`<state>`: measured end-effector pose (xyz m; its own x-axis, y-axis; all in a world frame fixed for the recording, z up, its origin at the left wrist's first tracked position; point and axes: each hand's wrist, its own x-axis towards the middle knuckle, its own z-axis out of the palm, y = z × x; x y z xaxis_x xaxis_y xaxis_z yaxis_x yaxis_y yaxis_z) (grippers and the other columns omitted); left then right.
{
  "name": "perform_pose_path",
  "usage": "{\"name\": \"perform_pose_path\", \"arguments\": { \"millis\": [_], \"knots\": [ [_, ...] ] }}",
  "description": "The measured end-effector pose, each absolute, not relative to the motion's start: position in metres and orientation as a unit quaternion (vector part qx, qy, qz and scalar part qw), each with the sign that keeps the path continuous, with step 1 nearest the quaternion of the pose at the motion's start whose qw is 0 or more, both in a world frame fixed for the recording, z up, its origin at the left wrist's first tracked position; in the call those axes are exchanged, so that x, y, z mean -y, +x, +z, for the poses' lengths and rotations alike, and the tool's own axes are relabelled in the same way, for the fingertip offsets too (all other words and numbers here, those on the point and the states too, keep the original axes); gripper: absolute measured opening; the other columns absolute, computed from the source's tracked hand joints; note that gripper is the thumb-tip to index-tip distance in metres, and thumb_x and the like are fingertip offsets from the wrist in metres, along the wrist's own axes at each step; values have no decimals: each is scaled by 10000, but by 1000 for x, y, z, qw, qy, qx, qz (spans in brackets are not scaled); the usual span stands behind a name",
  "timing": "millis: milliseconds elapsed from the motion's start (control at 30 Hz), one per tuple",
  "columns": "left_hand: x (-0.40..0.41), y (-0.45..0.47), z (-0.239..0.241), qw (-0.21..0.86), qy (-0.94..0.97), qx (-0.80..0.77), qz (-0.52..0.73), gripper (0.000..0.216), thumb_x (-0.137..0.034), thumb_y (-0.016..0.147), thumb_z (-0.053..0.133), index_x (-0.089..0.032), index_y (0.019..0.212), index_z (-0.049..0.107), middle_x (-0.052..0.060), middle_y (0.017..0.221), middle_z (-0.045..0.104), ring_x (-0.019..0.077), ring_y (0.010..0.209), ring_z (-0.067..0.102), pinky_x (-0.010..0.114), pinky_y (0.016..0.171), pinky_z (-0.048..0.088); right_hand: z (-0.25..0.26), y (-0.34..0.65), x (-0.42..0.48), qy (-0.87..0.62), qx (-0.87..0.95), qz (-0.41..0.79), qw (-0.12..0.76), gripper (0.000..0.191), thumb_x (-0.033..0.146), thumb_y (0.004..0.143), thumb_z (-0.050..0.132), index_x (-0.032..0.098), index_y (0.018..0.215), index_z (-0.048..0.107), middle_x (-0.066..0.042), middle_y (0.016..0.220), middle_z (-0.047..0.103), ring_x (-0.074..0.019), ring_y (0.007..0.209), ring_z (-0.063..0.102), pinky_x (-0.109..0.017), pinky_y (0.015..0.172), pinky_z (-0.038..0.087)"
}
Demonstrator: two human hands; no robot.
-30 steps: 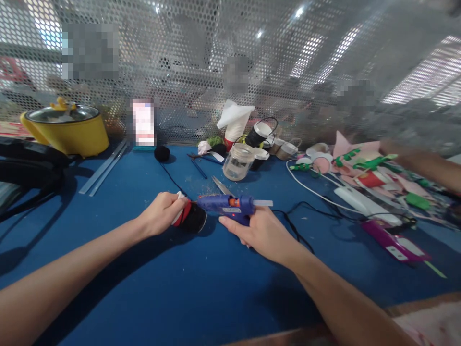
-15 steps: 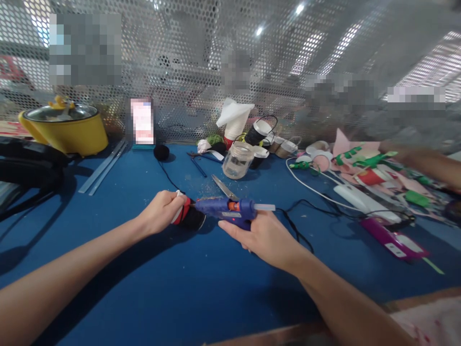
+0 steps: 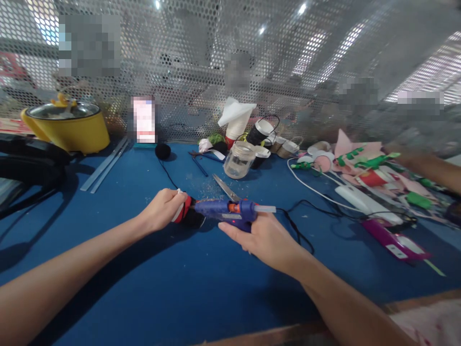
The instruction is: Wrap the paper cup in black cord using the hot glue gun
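Observation:
My left hand [image 3: 163, 211] is closed round a small paper cup [image 3: 192, 218], red near my fingers and wrapped in black yarn towards its other end. A strand runs from it to a ball of black yarn [image 3: 163, 152] further back. In my right hand [image 3: 266, 240] is a blue glue gun [image 3: 225, 208], a clear glue stick [image 3: 265, 209] poking out of its rear. The gun's nozzle meets the cup's side or lies just off it; I cannot tell which. Scissors [image 3: 225, 187] lie behind the gun, partly hidden by it.
Behind stand a clear plastic jar [image 3: 239, 161], yarn-wrapped cups [image 3: 260, 132] and pliers [image 3: 199, 164]. A yellow pot [image 3: 72, 127] and a phone [image 3: 144, 120] are at the left. Rightwards lie a purple glue gun [image 3: 394, 240], a white power strip [image 3: 367, 204] and craft scraps. Another person's arm [image 3: 428, 166] reaches in.
The view has shifted very slightly. Both hands keep their holds on the cup and the glue gun, nearly in the same place; the cup looks a little tilted.

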<state>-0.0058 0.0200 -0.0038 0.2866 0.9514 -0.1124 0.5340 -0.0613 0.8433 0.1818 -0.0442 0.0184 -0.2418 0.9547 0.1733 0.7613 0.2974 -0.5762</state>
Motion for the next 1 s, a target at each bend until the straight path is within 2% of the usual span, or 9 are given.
{"name": "perform_pose_path", "arguments": {
  "millis": [100,200,567,800,1000],
  "knots": [
    [-20,-6,-4,410,695,-535,250,333,-373,727,322,-165,469,355,-46,440,260,75,421,248,207,397,199,20,184,40,-569,744,238,258,214,339,729,475,183,595,533,42,367,467,-121,395,505,-227,434,407],
    [-19,-6,-4,400,706,-528,251,338,-374,729,317,-166,465,353,-44,442,262,78,428,255,207,402,202,20,185,35,-574,726,279,255,253,354,736,462,175,561,497,40,365,469,-100,337,473,-216,396,405],
    [-17,-5,-1,380,720,-531,235,351,-383,725,309,-175,442,323,-41,426,261,80,419,253,209,396,195,17,186,27,-568,712,324,255,269,362,739,455,163,557,464,44,360,443,-85,309,450,-195,349,391],
    [-20,-5,-2,416,684,-543,252,318,-364,710,325,-159,478,396,-45,433,296,80,415,275,212,402,217,19,184,37,-566,736,262,264,222,353,737,456,187,611,534,48,362,464,-106,341,474,-217,391,394],
    [-21,-4,-2,452,635,-563,275,245,-313,668,365,-155,488,415,-52,423,323,77,396,295,210,392,228,17,181,42,-570,768,161,243,197,360,717,483,190,650,558,5,494,551,-152,521,554,-239,498,420]
  ]
}}
